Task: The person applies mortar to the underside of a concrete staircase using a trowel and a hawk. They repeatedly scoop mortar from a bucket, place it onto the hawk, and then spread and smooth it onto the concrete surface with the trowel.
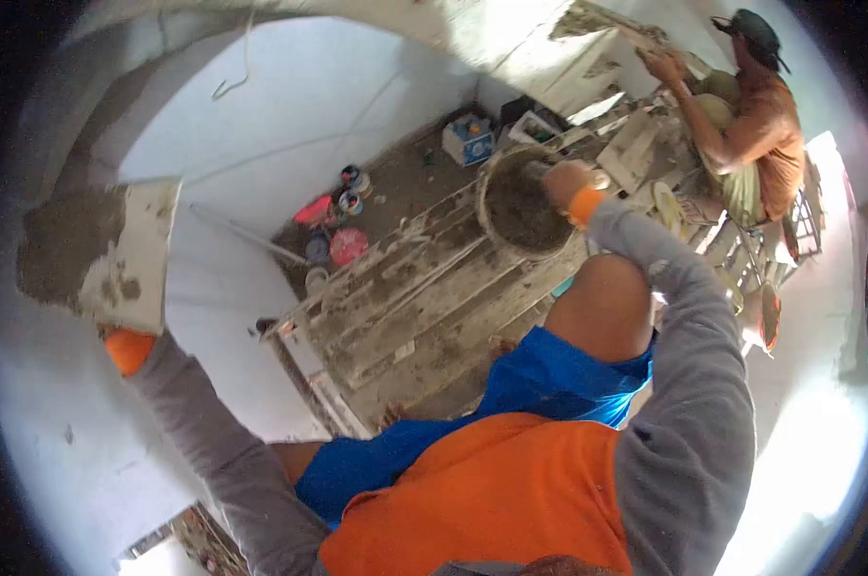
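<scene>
At the far left, a plasterer's hawk [151, 264], a pale square board, is held out with a heap of wet grey mortar [74, 245] on it. My left hand [109, 329] holds it from beneath; the board hides most of the fingers. My right hand [568, 184] is closed around the handle of a trowel [538, 170], over the near-right rim of a round bucket [485, 204]. Grey mortar [525, 209] fills the lower part of that bucket. The trowel's blade is only partly visible.
The bucket stands on a scaffold of rough planks [405, 307]. A co-worker [756, 134] in a cap squats at the upper right. Below, paint cans [349, 202], a red bucket [348, 246] and a blue box [469, 140] lie on the floor. A wire hook [247, 62] hangs overhead.
</scene>
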A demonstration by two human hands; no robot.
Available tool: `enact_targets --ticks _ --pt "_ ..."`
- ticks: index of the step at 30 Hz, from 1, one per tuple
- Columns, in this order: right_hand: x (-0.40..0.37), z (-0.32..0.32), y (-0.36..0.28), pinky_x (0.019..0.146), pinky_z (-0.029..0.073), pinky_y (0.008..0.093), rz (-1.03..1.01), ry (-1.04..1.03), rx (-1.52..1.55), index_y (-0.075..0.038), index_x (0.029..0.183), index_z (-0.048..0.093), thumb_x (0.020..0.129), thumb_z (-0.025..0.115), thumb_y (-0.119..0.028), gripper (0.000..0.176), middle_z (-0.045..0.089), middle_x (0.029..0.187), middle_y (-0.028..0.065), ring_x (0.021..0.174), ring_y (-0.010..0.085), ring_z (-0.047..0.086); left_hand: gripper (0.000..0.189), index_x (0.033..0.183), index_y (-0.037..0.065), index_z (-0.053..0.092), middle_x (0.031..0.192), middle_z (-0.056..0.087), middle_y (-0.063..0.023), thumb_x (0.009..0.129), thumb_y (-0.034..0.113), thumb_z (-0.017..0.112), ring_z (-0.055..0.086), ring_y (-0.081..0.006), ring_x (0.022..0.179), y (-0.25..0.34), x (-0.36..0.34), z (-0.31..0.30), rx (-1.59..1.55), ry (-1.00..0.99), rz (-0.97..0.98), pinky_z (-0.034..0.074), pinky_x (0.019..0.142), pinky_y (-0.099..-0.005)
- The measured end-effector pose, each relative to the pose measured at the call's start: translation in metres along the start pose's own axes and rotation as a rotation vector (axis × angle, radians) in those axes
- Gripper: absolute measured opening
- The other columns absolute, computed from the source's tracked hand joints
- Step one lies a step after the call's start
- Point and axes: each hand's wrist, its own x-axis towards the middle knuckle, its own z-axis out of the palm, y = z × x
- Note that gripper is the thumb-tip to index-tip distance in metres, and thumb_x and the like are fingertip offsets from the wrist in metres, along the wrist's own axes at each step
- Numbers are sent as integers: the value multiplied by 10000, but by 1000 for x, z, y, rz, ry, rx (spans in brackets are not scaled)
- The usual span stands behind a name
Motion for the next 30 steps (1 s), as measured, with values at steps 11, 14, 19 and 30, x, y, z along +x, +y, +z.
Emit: enact_targets --ticks 11,14,19,30 --pt "-4 -7 -21 540 502 374 -354 56 -41 -111 784 712 771 589 -179 141 681 788 36 740 215 662 491 1353 84 280 1312 417 -100 930 263 456 456 -230 1158 -4 -34 61 -79 -91 -65 410 975 -375" --pt "-7 -12 -19 628 520 361 -399 8 40 -96 835 703 772 604 -192 151 680 850 61 817 232 656 490 1352 84 282 1312 418 -100 930 260 458 457 -229 1158 -8 -64 81 -148 -141 -125 410 975 -375" --pt "-33 -36 44 749 513 393 -260 -180 308 -53 969 659 750 650 -264 305 649 970 131 908 300 622 489 1351 84 285 1312 419 -99 929 256 460 458 -228 1156 -15 -122 114 -308 -260 -251 411 974 -374" --pt "-107 63 101 698 478 407 -184 -97 951 -74 925 637 758 660 -240 237 608 916 130 825 279 578 486 1349 83 291 1312 421 -98 926 247 466 461 -224 1154 -19 -181 180 -574 -483 -451 411 974 -373"
